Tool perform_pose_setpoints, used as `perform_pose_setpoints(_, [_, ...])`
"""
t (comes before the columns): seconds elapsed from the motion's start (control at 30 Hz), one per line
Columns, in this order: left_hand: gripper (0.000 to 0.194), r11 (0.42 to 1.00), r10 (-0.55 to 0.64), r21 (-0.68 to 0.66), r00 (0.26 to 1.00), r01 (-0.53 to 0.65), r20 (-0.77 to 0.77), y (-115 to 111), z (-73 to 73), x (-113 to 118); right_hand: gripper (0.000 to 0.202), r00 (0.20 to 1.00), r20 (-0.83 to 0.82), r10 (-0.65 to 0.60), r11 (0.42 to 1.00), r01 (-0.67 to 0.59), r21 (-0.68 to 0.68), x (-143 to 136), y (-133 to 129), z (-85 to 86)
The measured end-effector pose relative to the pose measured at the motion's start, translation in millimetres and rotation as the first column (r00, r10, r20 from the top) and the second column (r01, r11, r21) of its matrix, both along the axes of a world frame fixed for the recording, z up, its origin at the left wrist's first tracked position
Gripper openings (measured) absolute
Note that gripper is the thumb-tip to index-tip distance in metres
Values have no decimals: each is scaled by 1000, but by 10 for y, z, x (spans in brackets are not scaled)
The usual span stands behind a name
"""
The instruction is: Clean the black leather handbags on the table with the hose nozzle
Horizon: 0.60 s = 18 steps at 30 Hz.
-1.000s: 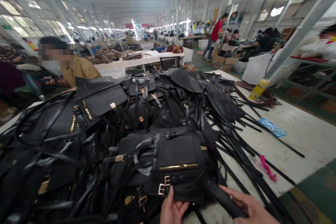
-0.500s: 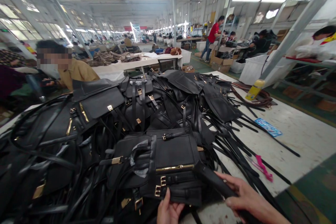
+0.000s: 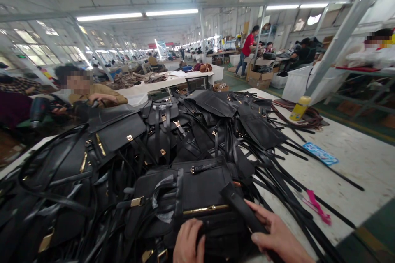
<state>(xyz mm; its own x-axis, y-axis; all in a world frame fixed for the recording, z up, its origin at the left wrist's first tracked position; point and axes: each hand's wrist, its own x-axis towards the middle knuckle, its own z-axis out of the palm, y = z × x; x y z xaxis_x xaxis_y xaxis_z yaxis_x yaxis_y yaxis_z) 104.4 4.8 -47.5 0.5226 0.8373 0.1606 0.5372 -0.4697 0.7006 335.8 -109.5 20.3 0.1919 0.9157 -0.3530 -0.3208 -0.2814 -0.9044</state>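
A black bag panel (image 3: 207, 185) with a gold zipper (image 3: 206, 209) and buckled straps lies in front of me on a heap of similar black bags (image 3: 117, 127). My left hand (image 3: 189, 241) is on its near edge with fingers curled over it and the back of the hand up. The hand covers the strap buckles there. My right hand (image 3: 273, 230) grips a wide black strap (image 3: 239, 205), thumb on the near side and fingers behind. The strap's flat end lies over the right side of the panel, near the zipper's end.
Long black straps trail across the white table (image 3: 348, 144) on the right. On it are a yellow bottle (image 3: 300, 108), coiled brown straps (image 3: 314, 121), a blue printed card (image 3: 321, 153) and a pink ribbon (image 3: 318, 207). A person (image 3: 95, 90) in tan sits beyond the heap.
My left hand has turned from thumb-up on the buckled straps to palm-down over them, slightly left. My right hand and the strap have shifted slightly up and left.
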Motion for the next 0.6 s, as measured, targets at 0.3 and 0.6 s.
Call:
perform_pose_setpoints(0.3, [57, 919, -172, 231, 853, 318, -492, 224, -228, 315, 79, 965, 151, -215, 970, 229, -80, 338, -330, -89])
perform_pose_setpoints(0.6, [84, 853, -197, 246, 720, 461, -666, 350, 44, 140, 84, 930, 184, -319, 934, 342, -108, 395, -610, -164])
